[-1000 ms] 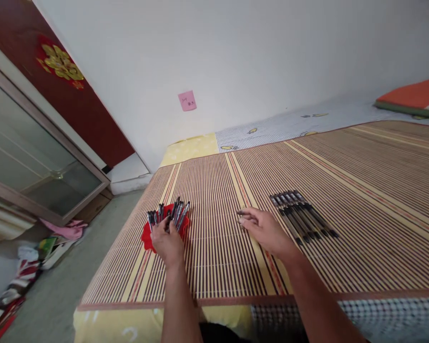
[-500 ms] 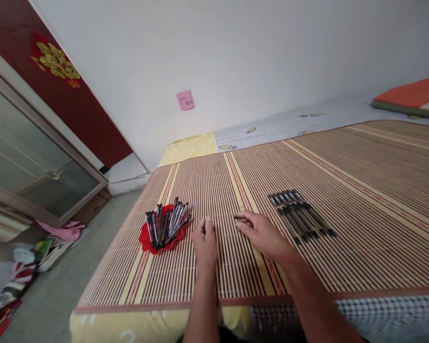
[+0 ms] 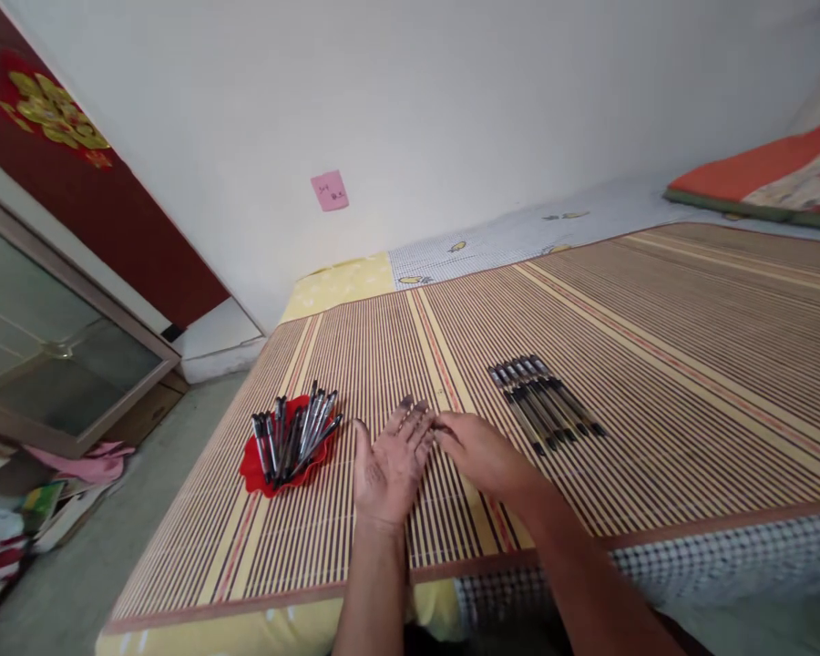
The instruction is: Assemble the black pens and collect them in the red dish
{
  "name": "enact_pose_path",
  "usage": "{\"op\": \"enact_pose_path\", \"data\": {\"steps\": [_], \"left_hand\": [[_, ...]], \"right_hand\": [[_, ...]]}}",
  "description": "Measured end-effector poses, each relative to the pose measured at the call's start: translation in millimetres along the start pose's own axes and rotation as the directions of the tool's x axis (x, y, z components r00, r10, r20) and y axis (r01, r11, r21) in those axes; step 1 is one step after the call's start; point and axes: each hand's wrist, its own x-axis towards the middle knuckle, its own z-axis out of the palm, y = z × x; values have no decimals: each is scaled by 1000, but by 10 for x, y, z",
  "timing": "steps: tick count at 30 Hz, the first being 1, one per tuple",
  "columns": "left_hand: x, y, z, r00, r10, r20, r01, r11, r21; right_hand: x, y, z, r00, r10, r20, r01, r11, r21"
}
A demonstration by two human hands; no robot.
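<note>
My left hand [image 3: 388, 458] lies palm up on the striped bamboo mat [image 3: 656, 364], fingers stretched out and holding nothing. My right hand [image 3: 479, 453] sits just to its right, fingers drawn together and touching the left fingertips; what they pinch, if anything, is hidden. A red dish [image 3: 254, 469] heaped with several dark pens [image 3: 293, 433] stands left of my left hand. To the right of my right hand, several dark pens [image 3: 543, 401] lie side by side in a neat row on the mat.
The mat covers a bed whose front edge [image 3: 280, 592] runs just below my wrists. A white wall with a pink sticky note [image 3: 329, 190] is behind. An orange cushion [image 3: 758, 169] lies far right. A glass-fronted cabinet [image 3: 47, 364] and floor clutter [image 3: 14, 519] are on the left.
My left hand left the red dish, moved right and turned palm up with fingers spread. My right hand stayed near the middle, now meeting the left fingertips. The view shifted slightly right.
</note>
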Motion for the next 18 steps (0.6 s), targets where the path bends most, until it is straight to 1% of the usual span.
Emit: {"op": "enact_pose_path", "data": {"steps": [3,5,6,10,13,18], "left_hand": [[31,6,-39,991,35,-132,-34,999,11],[56,30,-77,971,86,-224,-85,996,12],[68,45,-95,963,102,-248,-101,995,18],[100,98,-150,954,143,-262,-135,990,49],[118,113,-186,952,150,-267,-141,989,54],[154,122,-272,965,137,-226,-125,990,68]], "right_hand": [[-41,-87,106,998,3,64,0,998,-61],[-67,-146,178,993,-28,113,36,997,-71],[-78,-170,205,992,-32,126,42,996,-81],[-105,-224,237,989,-17,149,35,993,-117],[-115,-224,230,987,-26,160,48,990,-134],[-116,-192,193,987,-33,156,63,980,-188]]}}
